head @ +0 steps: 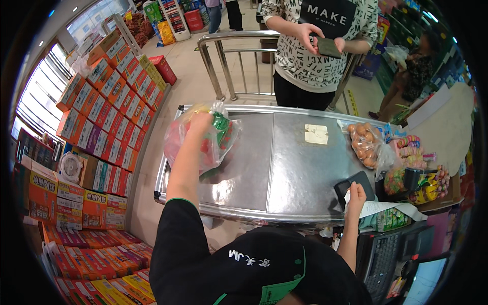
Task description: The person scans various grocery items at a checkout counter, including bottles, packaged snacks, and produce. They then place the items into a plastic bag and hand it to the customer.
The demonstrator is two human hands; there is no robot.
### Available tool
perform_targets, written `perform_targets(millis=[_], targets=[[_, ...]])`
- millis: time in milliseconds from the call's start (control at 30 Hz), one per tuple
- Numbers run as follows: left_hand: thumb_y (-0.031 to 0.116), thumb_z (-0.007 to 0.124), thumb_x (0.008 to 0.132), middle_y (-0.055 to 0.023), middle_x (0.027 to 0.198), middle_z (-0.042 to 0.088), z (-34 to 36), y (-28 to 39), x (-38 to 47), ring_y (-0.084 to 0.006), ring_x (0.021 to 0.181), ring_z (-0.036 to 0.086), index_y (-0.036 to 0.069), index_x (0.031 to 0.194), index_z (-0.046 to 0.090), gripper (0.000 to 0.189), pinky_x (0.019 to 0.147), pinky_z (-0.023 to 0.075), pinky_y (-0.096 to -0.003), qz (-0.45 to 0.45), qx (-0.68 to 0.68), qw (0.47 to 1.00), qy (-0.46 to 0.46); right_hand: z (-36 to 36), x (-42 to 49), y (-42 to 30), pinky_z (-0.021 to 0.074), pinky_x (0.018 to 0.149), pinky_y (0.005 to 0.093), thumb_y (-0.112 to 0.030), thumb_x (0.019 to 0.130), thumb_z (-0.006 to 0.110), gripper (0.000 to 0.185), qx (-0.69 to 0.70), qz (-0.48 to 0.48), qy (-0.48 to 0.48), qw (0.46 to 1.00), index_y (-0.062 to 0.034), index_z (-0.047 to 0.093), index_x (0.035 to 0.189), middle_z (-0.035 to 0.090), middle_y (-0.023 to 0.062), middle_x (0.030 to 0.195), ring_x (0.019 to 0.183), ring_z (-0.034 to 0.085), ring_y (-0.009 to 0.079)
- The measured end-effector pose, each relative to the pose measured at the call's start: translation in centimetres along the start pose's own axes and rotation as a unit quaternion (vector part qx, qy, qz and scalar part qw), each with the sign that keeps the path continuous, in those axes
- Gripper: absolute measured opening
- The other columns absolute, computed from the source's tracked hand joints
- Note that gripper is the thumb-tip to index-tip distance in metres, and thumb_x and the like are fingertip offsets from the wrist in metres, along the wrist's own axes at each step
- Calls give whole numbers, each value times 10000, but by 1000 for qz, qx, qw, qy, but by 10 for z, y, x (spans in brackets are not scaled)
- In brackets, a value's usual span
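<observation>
At the left end of the metal checkout counter point(244, 152), my left hand point(201, 121) is at the top of a filled clear plastic bag point(215, 152) with red and green packages inside; the fingers are partly hidden against the bag. My right hand point(357, 192), at the counter's right front edge, pinches a white paper strip point(375, 207) that looks like a receipt and trails to the right. Behind that hand lies a dark device point(345, 188), its kind unclear. A clear bag of eggs point(365, 145) rests farther back on the right.
Across the counter a person point(324, 57) holds a phone point(328, 48) before a steel railing point(238, 36). Candy containers point(396, 181), a keyboard point(382, 259) and a monitor point(426, 280) stand at the right. Stacked cartons point(110, 110) line the left. Another person point(413, 74) stands at the far right.
</observation>
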State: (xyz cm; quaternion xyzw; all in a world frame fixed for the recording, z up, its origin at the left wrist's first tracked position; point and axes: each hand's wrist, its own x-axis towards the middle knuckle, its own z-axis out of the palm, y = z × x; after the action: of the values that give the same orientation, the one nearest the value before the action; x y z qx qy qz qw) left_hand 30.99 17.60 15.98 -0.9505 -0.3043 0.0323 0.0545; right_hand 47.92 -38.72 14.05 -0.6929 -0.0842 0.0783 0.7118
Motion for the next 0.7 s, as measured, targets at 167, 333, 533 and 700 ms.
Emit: perform_targets(millis=[167, 333, 533, 700], targets=[[90, 589, 770, -164, 1005, 644, 9, -19, -15, -323, 977, 597, 40, 991, 667, 240, 849, 469, -405, -71, -151, 961, 222, 9, -10, -11, 229, 482, 211, -186, 942, 546, 321, 2, 12, -4, 1000, -96, 469, 643, 403, -70, 591, 529, 318, 11], [112, 583, 820, -164, 1055, 628, -42, 25, -55, -300, 972, 601, 3, 980, 656, 207, 861, 459, -380, -106, -309, 892, 313, 28, -18, -43, 254, 486, 207, -176, 936, 549, 305, 36, 11, -25, 999, -99, 487, 647, 431, -63, 597, 532, 352, 11], [227, 707, 744, -66, 1226, 548, -66, 226, -140, -181, 1173, 482, 80, 1248, 520, 558, 951, 403, -327, 295, -671, 681, -3, 99, -44, -103, 349, 512, 238, -126, 922, 511, 234, 184, 97, -230, 951, -67, 497, 696, 486, 14, 595, 533, 452, 99], [318, 772, 740, -96, 1171, 615, -86, 311, -181, -214, 1127, 542, 29, 1083, 631, 471, 960, 418, -355, 520, -651, 432, -346, 104, -34, -177, 386, 560, 259, -183, 917, 554, 217, 323, -22, -394, 860, -47, 510, 753, 557, 71, 682, 592, 486, 125]])
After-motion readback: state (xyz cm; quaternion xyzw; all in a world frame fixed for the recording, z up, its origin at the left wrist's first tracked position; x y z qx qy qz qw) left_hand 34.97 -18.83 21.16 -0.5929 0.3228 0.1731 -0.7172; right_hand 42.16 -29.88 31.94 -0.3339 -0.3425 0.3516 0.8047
